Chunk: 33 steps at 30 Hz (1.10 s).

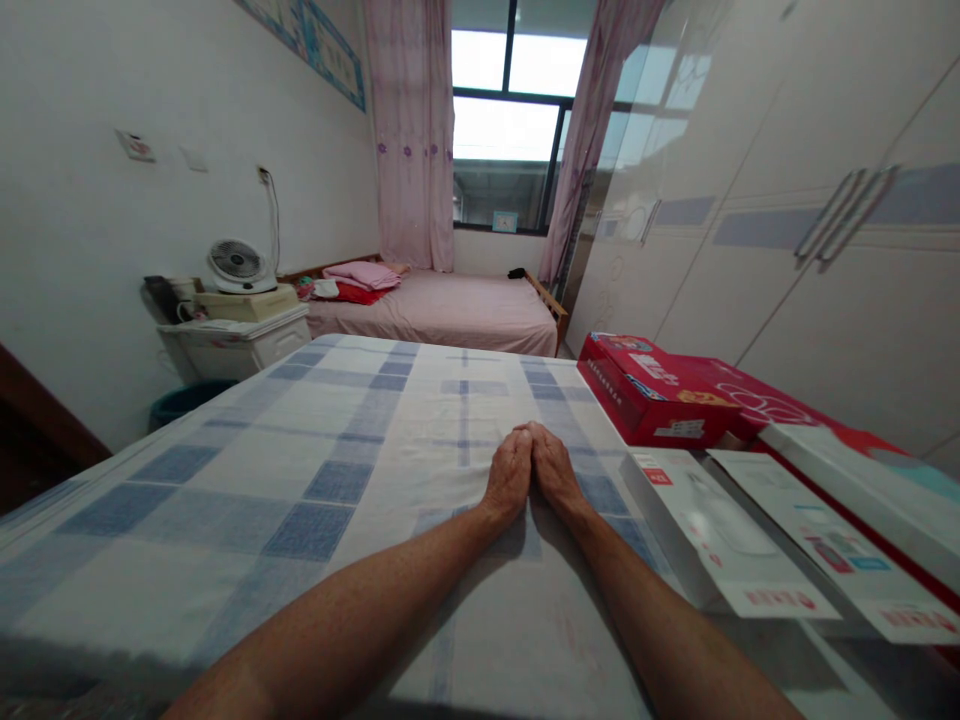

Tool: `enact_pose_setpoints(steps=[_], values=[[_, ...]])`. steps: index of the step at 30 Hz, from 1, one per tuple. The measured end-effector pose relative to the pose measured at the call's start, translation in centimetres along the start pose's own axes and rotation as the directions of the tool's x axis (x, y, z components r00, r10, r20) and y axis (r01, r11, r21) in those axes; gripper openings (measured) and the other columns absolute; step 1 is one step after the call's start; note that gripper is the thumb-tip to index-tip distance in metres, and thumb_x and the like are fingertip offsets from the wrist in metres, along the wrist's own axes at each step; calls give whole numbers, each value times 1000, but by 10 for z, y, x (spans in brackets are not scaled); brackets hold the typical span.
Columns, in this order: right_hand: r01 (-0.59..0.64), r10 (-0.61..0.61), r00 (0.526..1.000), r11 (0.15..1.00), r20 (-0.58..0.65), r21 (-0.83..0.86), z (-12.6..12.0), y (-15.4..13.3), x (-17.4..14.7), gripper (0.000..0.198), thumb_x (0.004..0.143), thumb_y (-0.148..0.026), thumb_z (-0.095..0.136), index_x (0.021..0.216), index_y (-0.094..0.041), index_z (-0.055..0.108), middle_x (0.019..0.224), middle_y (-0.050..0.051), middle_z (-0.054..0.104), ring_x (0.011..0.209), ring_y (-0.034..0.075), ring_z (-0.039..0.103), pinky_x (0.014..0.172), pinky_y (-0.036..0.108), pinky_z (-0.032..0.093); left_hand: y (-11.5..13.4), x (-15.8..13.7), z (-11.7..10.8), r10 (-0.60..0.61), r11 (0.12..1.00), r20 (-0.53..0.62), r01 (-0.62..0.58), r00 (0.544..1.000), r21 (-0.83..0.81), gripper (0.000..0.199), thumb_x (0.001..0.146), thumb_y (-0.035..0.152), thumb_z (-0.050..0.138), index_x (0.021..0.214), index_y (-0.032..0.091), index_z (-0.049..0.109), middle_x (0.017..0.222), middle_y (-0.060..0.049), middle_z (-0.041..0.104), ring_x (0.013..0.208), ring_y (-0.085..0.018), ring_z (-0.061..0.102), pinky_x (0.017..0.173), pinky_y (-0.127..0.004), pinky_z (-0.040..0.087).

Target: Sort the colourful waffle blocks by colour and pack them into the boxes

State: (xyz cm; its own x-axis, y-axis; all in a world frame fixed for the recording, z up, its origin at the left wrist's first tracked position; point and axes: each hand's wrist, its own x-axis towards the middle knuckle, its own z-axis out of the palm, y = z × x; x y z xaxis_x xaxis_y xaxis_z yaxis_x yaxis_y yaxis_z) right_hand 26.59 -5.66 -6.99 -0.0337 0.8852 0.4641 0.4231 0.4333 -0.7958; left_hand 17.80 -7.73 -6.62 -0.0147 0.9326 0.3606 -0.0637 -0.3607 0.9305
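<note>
My left hand [509,472] and my right hand [553,468] rest side by side on a blue-and-white checked sheet [420,440] over a bed. Their inner edges touch near the fingertips, and a narrow gap separates them at the wrists. The fingers point away from me and look stretched out, though foreshortened. Nothing shows in either hand. Right of my right hand lie a red box [652,390] and a white printed carton [720,530].
A second white carton [832,540] and a long white box [862,490] lie farther right, before a tall white wardrobe [780,150]. Left stands a nightstand [262,345] with a small fan [238,262]. A pink-sheeted bed [472,305] is under the window.
</note>
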Motion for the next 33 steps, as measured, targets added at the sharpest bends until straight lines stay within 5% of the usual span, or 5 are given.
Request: enact_pose_setpoints(steps=[10, 33], values=[[-38, 39, 999, 998, -31, 41, 2, -6, -1, 57, 87, -65, 28, 73, -20, 59, 83, 10, 67, 78, 21, 58, 82, 35, 46, 11, -5, -1, -82, 996, -88, 80, 993, -33, 26, 90, 41, 46, 82, 20, 60, 92, -5, 66, 93, -17, 59, 94, -30, 43], [-92, 80, 992, 989, 103, 118, 1, -20, -4, 69, 87, -69, 24, 82, -15, 67, 83, 11, 68, 81, 21, 60, 87, 36, 45, 10, -1, 2, -52, 994, -130, 38, 990, -105, 47, 87, 57, 43, 71, 15, 60, 75, -7, 65, 77, -19, 60, 76, -31, 48]])
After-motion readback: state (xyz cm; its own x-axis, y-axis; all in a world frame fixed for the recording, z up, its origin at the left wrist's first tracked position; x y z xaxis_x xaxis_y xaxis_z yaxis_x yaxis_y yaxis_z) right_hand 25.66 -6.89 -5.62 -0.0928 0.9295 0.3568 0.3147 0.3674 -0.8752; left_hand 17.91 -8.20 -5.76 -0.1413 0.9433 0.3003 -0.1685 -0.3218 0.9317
